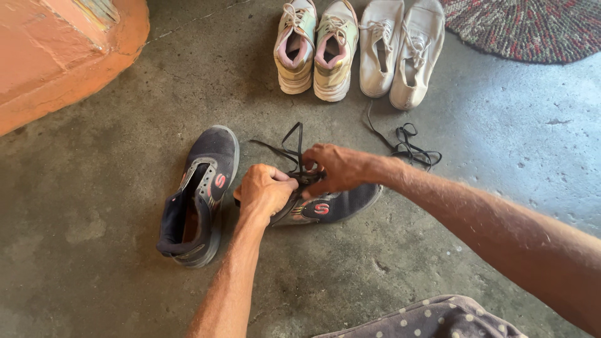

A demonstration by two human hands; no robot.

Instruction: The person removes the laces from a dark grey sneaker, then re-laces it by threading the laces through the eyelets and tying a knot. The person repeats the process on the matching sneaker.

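- The left hand [266, 191] is clenched over the near side of a dark sneaker [332, 203] that lies tipped on its side on the concrete floor [94, 250]; what its fingers grip underneath I cannot tell.
- The right hand [335, 168] pinches a black shoelace [291, 147] at the sneaker's eyelets — the lace's loose ends trail away from the hands across the floor.
- Just beside the left hand stands the matching dark sneaker [200, 200], upright, unlaced, tongue open.
- A second black lace [407, 147] lies loose in a tangle near the right forearm.
- Farther off, side by side: a pair of pastel sneakers with pink linings [316, 47] and a pair of white lace-up shoes [400, 50].
- A woven round rug [532, 28] sits at the upper right corner — an orange painted wall base [62, 56] at the upper left.
- Polka-dot fabric [438, 319] shows at the bottom edge.
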